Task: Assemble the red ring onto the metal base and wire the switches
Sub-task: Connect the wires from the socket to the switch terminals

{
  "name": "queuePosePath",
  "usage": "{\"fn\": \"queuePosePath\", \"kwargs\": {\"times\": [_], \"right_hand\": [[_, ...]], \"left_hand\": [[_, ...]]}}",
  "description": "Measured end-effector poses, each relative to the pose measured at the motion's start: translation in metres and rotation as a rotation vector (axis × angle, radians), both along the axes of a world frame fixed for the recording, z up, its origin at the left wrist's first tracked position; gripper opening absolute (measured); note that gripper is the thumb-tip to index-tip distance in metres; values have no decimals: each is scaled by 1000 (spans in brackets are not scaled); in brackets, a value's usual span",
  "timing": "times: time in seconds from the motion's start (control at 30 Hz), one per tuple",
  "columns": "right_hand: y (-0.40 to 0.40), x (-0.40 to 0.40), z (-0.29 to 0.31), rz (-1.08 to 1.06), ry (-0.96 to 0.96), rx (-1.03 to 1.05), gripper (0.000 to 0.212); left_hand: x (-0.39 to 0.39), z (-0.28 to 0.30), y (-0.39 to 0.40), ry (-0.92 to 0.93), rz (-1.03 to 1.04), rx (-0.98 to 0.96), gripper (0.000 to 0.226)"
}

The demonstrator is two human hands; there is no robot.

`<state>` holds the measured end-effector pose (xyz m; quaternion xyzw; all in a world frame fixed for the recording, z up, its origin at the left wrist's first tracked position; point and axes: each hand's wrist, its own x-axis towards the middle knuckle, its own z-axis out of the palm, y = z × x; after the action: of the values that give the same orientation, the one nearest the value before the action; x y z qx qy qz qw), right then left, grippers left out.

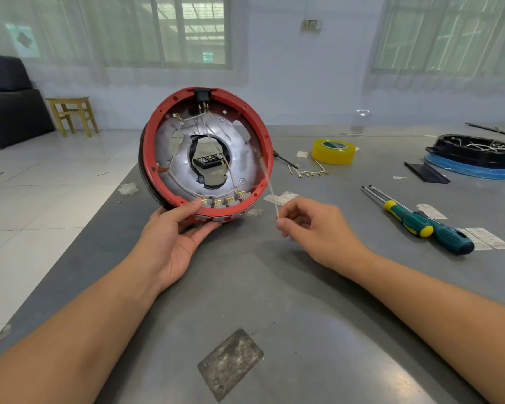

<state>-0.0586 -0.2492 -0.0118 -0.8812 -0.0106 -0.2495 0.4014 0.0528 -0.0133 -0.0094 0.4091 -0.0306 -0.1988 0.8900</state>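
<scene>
white wire (pixel 267 182) pinched in right fingers (pixel 283 221)

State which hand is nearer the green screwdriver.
Right. The right hand, pinching a white wire, sits just left of the green screwdriver; the left hand holds the red ring farther away.

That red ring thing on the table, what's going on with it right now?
A person tilts the red ring, already seated on the metal base, up on edge on the grey table, gripping its lower rim with the left hand. The right hand pinches a white wire running up to the ring. Several wires already reach the switches along the bottom. Screwdrivers and yellow tape lie unused to the right.
</scene>
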Motion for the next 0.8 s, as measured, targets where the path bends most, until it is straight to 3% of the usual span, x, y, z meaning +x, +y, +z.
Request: {"fn": "queuePosePath", "kwargs": {"times": [0.07, 0.2, 0.4, 0.53, 0.67, 0.8], "right_hand": [[12, 7, 5, 12, -30, 228, 16], [38, 26, 23, 99, -92, 403, 13], [58, 58, 48, 100, -18, 289, 6], [59, 66, 50, 128, 62, 249, 17], [54, 66, 52, 137, 105, 191, 14], [52, 65, 54, 132, 112, 176, 13]], "left_hand": [[-1, 1, -1, -12, -20, 7, 56], [-4, 2, -1, -34, -82, 4, 65], [-5, 3, 0, -49, -158, 29, 65], [-3, 0, -1, -52, -158, 58, 65], [-2, -2, -1, -66, -156, 63, 62], [-4, -1, -2, -80, -156, 63, 74]]}}
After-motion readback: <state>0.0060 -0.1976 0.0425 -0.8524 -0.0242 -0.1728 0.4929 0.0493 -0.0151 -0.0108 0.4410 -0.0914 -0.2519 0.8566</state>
